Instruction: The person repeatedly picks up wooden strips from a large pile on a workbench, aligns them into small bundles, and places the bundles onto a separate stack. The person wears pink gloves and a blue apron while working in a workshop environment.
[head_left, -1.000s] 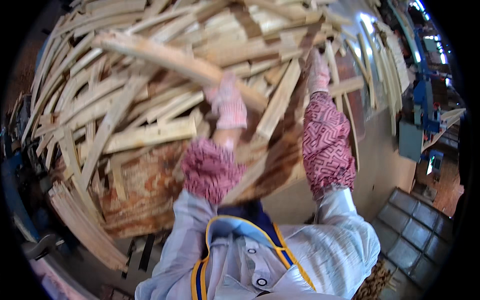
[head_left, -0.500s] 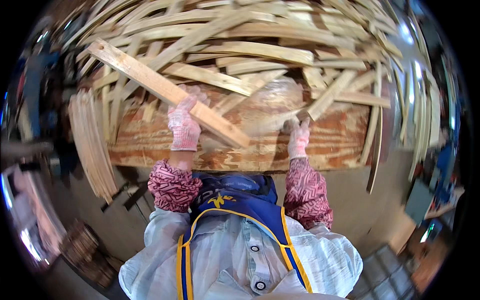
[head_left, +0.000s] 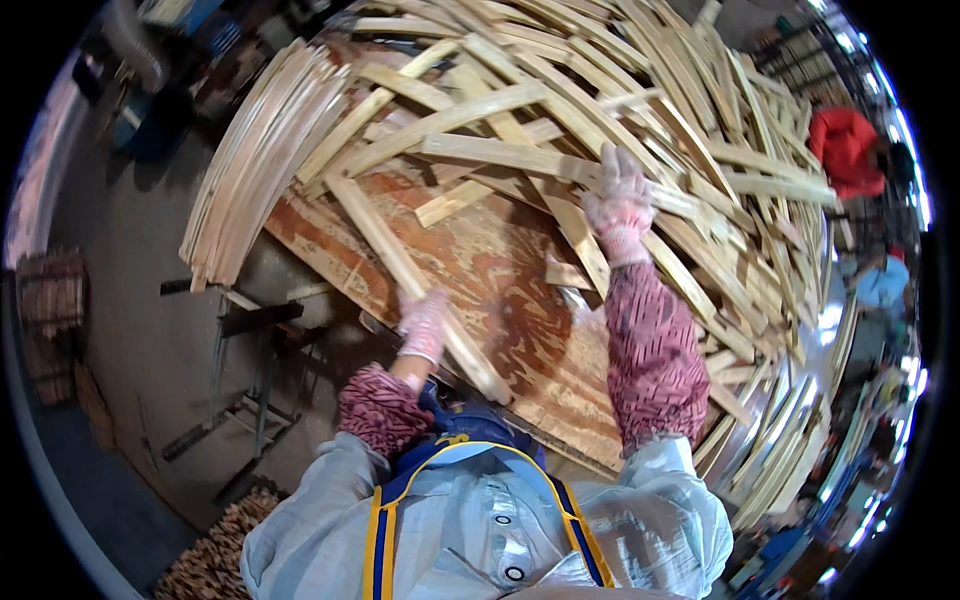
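I have the left hand (head_left: 423,325) closed around a wood strip (head_left: 380,238), slanting over the plywood table (head_left: 500,300); I would keep it level. The right hand (head_left: 620,205) spreads open over another board (head_left: 500,153), contact unclear to me. Bare plywood lies between, but the strip's lower end nears the table's front edge.

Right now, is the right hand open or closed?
Open: the right hand has its fingers extended over a pale wooden strip, not curled into a fist.

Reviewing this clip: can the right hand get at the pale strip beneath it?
Probably yes: the right hand is over the strip, and no other wood seems to cross on top beside it, though any grip is hard to make out.
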